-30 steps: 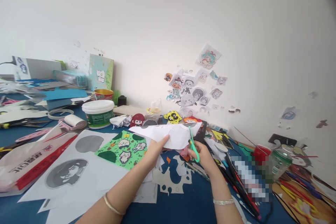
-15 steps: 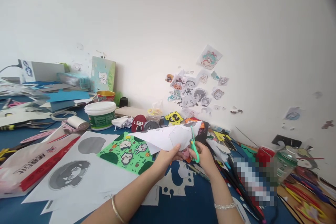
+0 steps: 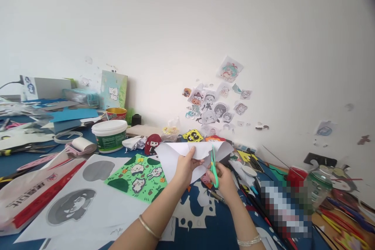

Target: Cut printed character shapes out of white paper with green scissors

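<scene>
My left hand [image 3: 185, 168] grips a white sheet of paper [image 3: 172, 155] and holds it up above the blue table, thumb on its front. My right hand [image 3: 225, 177] is closed round green-handled scissors [image 3: 213, 166], whose blades point up into the paper's right part. Both wrists wear thin bangles. Under the hands lie a green sheet with cartoon cats [image 3: 137, 174] and white paper scraps with holes cut out [image 3: 195, 213].
A white tub with a green label [image 3: 109, 135] and a tape roller [image 3: 80, 145] stand at the left. Printed grey portraits [image 3: 70, 206] and a red-and-white bag [image 3: 26, 195] lie front left. Pens and a red cup [image 3: 295, 174] crowd the right. Cartoon cut-outs [image 3: 215, 103] hang on the wall.
My left hand has shifted along the paper and turned it more upright. The scissors have moved slightly left and stand more upright against the sheet.
</scene>
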Tool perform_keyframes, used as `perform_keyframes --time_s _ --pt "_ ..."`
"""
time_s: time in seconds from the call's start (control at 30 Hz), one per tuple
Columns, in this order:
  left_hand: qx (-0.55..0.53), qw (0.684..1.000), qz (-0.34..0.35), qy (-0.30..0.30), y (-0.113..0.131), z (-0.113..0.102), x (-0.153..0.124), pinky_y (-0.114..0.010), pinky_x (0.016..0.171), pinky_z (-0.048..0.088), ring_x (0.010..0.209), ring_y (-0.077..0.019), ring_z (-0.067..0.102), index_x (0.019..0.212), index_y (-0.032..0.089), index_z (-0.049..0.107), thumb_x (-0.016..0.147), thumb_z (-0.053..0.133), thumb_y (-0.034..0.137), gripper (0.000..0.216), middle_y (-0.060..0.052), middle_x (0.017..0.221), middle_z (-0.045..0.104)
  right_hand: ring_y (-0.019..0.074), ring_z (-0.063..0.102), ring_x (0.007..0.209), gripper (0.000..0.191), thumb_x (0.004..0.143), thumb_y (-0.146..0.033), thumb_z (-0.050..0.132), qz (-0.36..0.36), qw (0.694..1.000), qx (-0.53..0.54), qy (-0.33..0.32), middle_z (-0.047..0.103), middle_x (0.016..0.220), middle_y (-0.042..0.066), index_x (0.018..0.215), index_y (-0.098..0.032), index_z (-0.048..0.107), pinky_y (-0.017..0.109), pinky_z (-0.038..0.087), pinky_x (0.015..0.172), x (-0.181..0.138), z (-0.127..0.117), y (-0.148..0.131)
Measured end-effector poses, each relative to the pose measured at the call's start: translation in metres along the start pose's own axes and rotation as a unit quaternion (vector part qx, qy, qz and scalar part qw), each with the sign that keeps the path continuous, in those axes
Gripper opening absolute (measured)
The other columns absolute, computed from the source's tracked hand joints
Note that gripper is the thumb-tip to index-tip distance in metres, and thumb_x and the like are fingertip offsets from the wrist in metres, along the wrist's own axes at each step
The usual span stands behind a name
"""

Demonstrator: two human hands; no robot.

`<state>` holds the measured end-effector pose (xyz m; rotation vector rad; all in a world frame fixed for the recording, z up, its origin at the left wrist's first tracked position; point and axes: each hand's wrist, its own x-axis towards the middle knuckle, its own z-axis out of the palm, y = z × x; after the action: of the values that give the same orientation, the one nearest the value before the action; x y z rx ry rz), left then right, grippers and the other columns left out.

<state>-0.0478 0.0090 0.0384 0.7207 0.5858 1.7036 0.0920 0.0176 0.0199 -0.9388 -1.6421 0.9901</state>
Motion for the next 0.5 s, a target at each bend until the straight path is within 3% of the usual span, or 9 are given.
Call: perform_keyframes --time_s 0.23,0.5 --pt "0.024 0.999 -0.025 0.026 0.001 -0.012 -0.006 -0.022 0.048 0.047 0.044 -0.0086 0.053 0.089 0.012 0.053 0.071 0.062 0.029 0.026 -0.004 0.067 0.062 0.0148 0.05 0.051 0.028 0.062 -0.038 0.066 0.055 0.997 0.035 -0.029 0.053 0.053 -0.001 0.077 -0.016 0.057 0.026 0.041 0.051 -0.004 -0.003 -0.011" --pt "0.08 0.994 -0.061 0.041 -0.007 -0.014 -0.008 -0.023 0.042 0.045 0.037 -0.0105 0.05 0.081 0.009 0.053 0.072 0.06 0.026 0.02 -0.002 0.048 0.057 0.0147 0.05 0.051 0.03 0.062 -0.044 0.065 0.085 0.993 0.065 -0.053 0.053 0.052 -0.001 0.069 -0.016 0.057 0.027 0.041 0.051 -0.007 0.001 -0.015"
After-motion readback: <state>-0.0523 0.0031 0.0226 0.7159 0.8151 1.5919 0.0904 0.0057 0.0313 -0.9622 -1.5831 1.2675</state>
